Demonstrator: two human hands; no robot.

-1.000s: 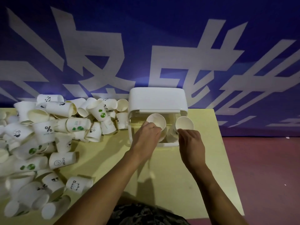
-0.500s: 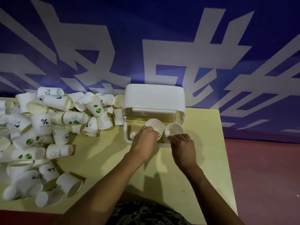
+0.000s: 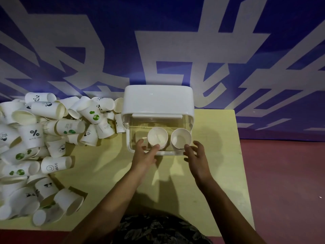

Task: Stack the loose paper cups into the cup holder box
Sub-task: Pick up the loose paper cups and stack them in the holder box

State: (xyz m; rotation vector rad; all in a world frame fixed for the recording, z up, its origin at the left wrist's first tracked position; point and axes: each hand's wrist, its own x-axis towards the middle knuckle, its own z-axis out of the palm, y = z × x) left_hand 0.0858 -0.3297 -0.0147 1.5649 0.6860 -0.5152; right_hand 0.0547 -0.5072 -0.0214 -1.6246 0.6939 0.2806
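At the frame's centre, two paper cups [image 3: 157,136] sit side by side in the clear cup holder box [image 3: 158,101]. The left hand [image 3: 144,154] touches the left cup's rim with relaxed fingers, and the right hand [image 3: 196,154] is spread, grasping nothing. In the loose pile [image 3: 35,138] at left, one cup reads "HELLO" [image 3: 56,166] and another shows "%" [image 3: 34,133].

Dim, bluish light falls from above and ahead; both forearms throw soft shadows across the bench [image 3: 219,173]. Wide-angle distortion bends the edges, and the picture is grainy.

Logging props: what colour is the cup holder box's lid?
White, on the clear plastic cup holder box; lid shows in the head view.
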